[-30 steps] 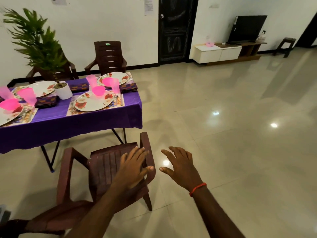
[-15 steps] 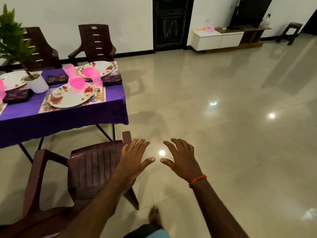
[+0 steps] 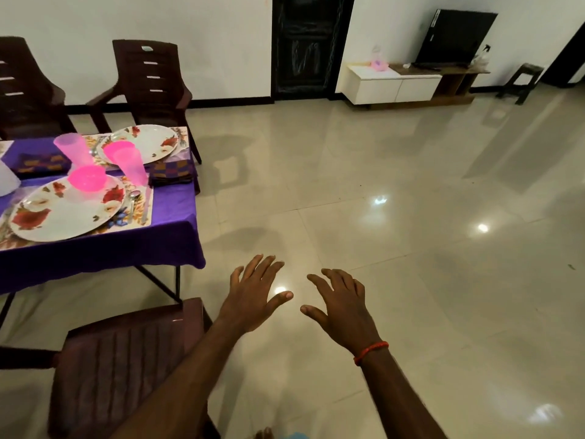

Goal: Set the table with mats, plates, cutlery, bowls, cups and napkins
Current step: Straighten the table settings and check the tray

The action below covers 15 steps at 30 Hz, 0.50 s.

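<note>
Head view: purple-clothed table [image 3: 95, 248] is cut off at the left edge, and so is the white pot [image 3: 6, 182]. A pink plastic bowl [image 3: 86, 181] sits on the near floral white plate [image 3: 63, 217]; can't tell its contents. A second pink bowl [image 3: 118, 148], on the far floral plate [image 3: 152, 142], is partly hidden behind a translucent pink tumbler [image 3: 131, 164]. Left hand [image 3: 253, 293] and right hand [image 3: 342, 308] are spread flat and empty over the tiled floor, right of the table.
</note>
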Each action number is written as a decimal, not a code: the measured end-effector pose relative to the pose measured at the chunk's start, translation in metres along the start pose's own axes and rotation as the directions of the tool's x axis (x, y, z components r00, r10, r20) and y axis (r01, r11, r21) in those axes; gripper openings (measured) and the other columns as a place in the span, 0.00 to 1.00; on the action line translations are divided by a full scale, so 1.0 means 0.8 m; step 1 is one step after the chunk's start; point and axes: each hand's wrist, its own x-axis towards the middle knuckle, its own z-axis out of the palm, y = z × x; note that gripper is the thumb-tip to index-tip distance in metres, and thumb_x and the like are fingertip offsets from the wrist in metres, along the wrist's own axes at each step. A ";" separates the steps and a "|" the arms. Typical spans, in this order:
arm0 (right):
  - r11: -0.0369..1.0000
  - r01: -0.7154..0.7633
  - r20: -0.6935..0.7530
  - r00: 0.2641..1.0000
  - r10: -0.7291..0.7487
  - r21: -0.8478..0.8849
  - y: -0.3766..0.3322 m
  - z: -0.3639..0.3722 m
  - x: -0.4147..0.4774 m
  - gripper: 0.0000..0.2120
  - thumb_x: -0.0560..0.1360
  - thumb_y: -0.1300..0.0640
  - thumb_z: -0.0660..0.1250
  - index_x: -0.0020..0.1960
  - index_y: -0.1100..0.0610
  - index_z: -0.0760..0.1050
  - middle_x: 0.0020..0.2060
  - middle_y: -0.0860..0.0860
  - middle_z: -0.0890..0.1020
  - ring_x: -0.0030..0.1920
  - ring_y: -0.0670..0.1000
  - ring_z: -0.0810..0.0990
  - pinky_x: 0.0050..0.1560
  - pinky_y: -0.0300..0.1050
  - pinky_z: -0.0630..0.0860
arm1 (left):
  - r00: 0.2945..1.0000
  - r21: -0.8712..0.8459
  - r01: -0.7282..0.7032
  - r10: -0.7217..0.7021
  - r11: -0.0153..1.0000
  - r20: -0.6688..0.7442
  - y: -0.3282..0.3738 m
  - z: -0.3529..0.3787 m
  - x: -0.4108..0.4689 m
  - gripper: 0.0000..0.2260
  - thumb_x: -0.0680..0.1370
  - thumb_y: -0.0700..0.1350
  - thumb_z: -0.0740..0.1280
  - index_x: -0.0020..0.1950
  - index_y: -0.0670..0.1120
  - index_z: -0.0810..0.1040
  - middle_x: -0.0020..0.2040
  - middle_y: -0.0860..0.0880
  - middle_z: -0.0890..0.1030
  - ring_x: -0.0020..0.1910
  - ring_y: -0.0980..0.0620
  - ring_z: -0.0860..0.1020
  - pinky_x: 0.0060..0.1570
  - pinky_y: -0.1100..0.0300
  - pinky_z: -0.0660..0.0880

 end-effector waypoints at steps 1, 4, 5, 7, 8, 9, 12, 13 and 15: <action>1.000 -0.002 -0.004 1.000 0.002 0.000 0.007 -0.001 0.015 0.32 0.76 0.29 0.53 0.73 0.45 0.69 0.71 0.51 0.72 0.71 0.55 0.68 0.66 0.54 0.66 | 1.000 0.007 0.002 -0.002 1.000 0.000 -0.002 0.000 0.017 0.37 0.78 0.75 0.44 0.81 0.56 0.59 0.83 0.54 0.57 0.83 0.52 0.49 0.77 0.42 0.50; 1.000 -0.005 -0.017 1.000 0.005 0.012 0.028 0.000 0.055 0.32 0.76 0.29 0.53 0.73 0.45 0.68 0.71 0.51 0.72 0.72 0.55 0.67 0.67 0.53 0.65 | 1.000 0.020 0.003 -0.003 1.000 -0.002 -0.007 -0.002 0.059 0.37 0.78 0.76 0.44 0.81 0.57 0.58 0.83 0.55 0.56 0.83 0.52 0.48 0.78 0.42 0.49; 1.000 -0.007 -0.019 1.000 0.007 0.022 0.036 -0.001 0.068 0.32 0.75 0.29 0.53 0.73 0.44 0.68 0.71 0.50 0.72 0.73 0.55 0.66 0.68 0.53 0.64 | 1.000 0.025 0.003 -0.003 1.000 -0.002 -0.008 -0.003 0.072 0.36 0.79 0.75 0.44 0.81 0.57 0.58 0.83 0.55 0.55 0.83 0.53 0.48 0.78 0.42 0.49; 0.999 -0.019 -0.019 1.000 0.020 0.050 0.055 -0.001 0.103 0.32 0.75 0.28 0.53 0.73 0.44 0.69 0.71 0.50 0.71 0.73 0.54 0.65 0.68 0.53 0.63 | 1.000 0.042 -0.004 0.005 0.999 -0.011 -0.014 -0.004 0.105 0.36 0.79 0.75 0.44 0.81 0.57 0.58 0.83 0.56 0.55 0.83 0.54 0.47 0.78 0.42 0.51; 0.998 -0.010 -0.028 1.000 0.012 0.058 0.064 0.001 0.120 0.33 0.75 0.28 0.54 0.73 0.44 0.69 0.71 0.50 0.71 0.73 0.54 0.65 0.69 0.53 0.62 | 1.000 0.047 -0.007 0.008 0.999 -0.018 -0.018 -0.004 0.120 0.36 0.79 0.75 0.44 0.81 0.57 0.59 0.83 0.56 0.56 0.83 0.54 0.46 0.78 0.42 0.51; 0.998 -0.001 -0.028 1.000 0.002 0.062 0.075 0.003 0.142 0.33 0.74 0.28 0.54 0.73 0.44 0.69 0.71 0.50 0.71 0.73 0.54 0.65 0.69 0.53 0.62 | 1.000 0.048 -0.001 0.002 0.999 -0.015 -0.022 -0.004 0.140 0.36 0.79 0.76 0.44 0.81 0.57 0.59 0.83 0.56 0.55 0.83 0.54 0.46 0.78 0.42 0.52; 0.998 0.032 -0.020 0.999 -0.031 0.051 0.111 0.013 0.200 0.32 0.75 0.29 0.54 0.72 0.45 0.70 0.71 0.51 0.73 0.72 0.55 0.66 0.68 0.55 0.64 | 0.999 0.063 0.039 -0.038 0.997 -0.021 -0.029 0.002 0.199 0.37 0.78 0.76 0.43 0.81 0.57 0.58 0.83 0.56 0.55 0.83 0.54 0.45 0.78 0.42 0.50; 0.998 0.054 -0.037 0.998 -0.052 0.030 0.114 0.015 0.211 0.32 0.75 0.29 0.54 0.72 0.45 0.70 0.70 0.51 0.73 0.72 0.55 0.67 0.67 0.55 0.65 | 0.999 0.071 0.035 -0.035 0.997 -0.011 -0.031 0.001 0.206 0.37 0.78 0.76 0.42 0.81 0.57 0.58 0.83 0.56 0.54 0.83 0.54 0.44 0.78 0.42 0.50; 0.998 0.059 -0.026 0.998 -0.059 0.023 0.135 0.012 0.249 0.31 0.74 0.30 0.54 0.71 0.45 0.70 0.69 0.52 0.75 0.71 0.56 0.69 0.66 0.56 0.68 | 0.998 0.103 0.058 -0.057 0.993 -0.008 -0.035 0.004 0.242 0.38 0.77 0.77 0.41 0.81 0.58 0.56 0.84 0.56 0.53 0.83 0.54 0.43 0.78 0.42 0.48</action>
